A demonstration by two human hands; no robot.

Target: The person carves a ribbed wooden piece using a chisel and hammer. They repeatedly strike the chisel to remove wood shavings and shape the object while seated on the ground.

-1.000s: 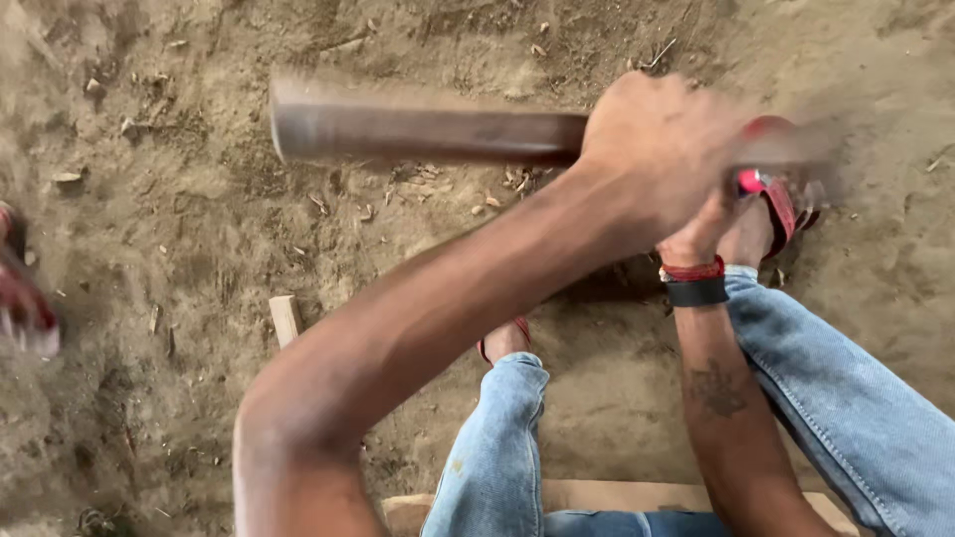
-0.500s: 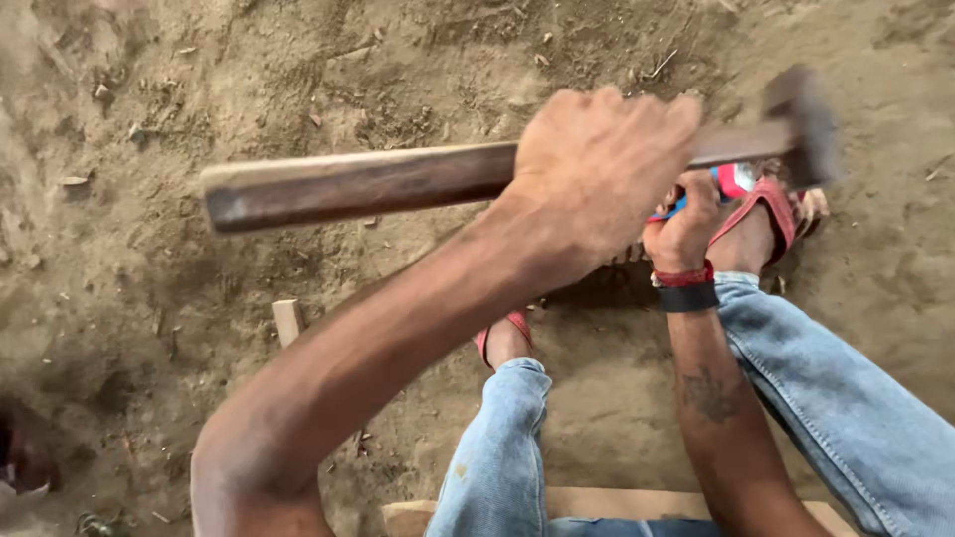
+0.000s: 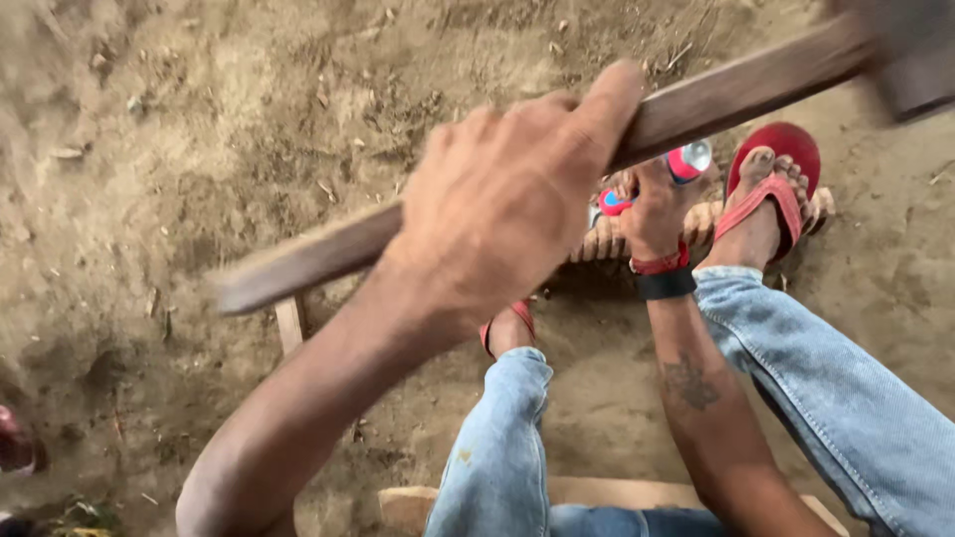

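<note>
1. Nearest the camera, a pale wooden plank (image 3: pixel 607 492) is seen at the bottom edge, with two knees in blue jeans (image 3: pixel 497 438) above it.
2. The left hand (image 3: pixel 507 199) is closed round the dark wooden handle (image 3: pixel 736 89) of a hammer, about midway along. The grip is full, with the fingers wrapped over the top.
3. The handle is held raised and slanted, up to the right. The hammer head (image 3: pixel 910 60) is blurred at the upper right corner.
4. Handling, as a judgement: the hammer is likely head-heavy and stiff, and the smooth handle could slip. A hold nearer the free end would give more swing. The present mid-handle hold gives more control.
5. The right hand (image 3: pixel 652 214), with a black wristband (image 3: pixel 665 284), is closed on a small red-and-blue tool (image 3: pixel 686 159). Its working end is hidden.
6. That tool is held over a ridged, carved wooden piece (image 3: pixel 701 224) lying on the ground. The piece is pinned by a foot in a red sandal (image 3: pixel 771 189).
7. Beyond lies bare sandy ground (image 3: pixel 199 119), with a small wood offcut (image 3: pixel 289 323) to the left.
</note>
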